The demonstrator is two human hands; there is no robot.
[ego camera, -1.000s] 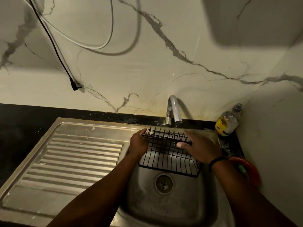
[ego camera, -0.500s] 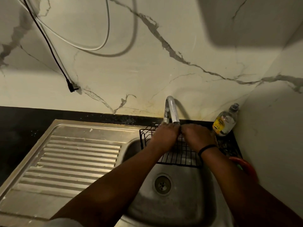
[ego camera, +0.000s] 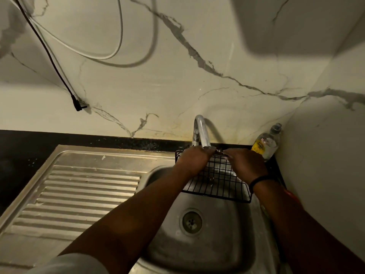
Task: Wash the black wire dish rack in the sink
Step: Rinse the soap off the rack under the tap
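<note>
Now the black wire dish rack (ego camera: 217, 184) is sitting over the far side of the sink (ego camera: 233, 234), tilted so that its far edge is lifting up toward the tap (ego camera: 201, 131) while its near edge is hanging lower above the basin; the left hand (ego camera: 192, 162) is lying on the rack's far left part, fingers curled down over the top wire just below the tap's spout, gripping it; the right hand (ego camera: 245, 165) is holding the far right part in much the same way, its fingers bending over the upper wire, with a dark band (ego camera: 258, 181) circling the wrist; the two hands are sitting close together with only a narrow stretch of grid showing between them; whether water is running from the spout is too dim to tell; the drain (ego camera: 191, 221) is lying open to view nearer the person, below the rack; a ribbed draining board (ego camera: 79, 194) is stretching away to the left of the basin; a clear bottle with a yellow label (ego camera: 266, 143) is standing in the corner to the right of the tap, against the marbled wall (ego camera: 177, 86); a black cable (ego camera: 51, 58) and a white cable (ego camera: 102, 56) are hanging down that wall at the upper left.
</note>
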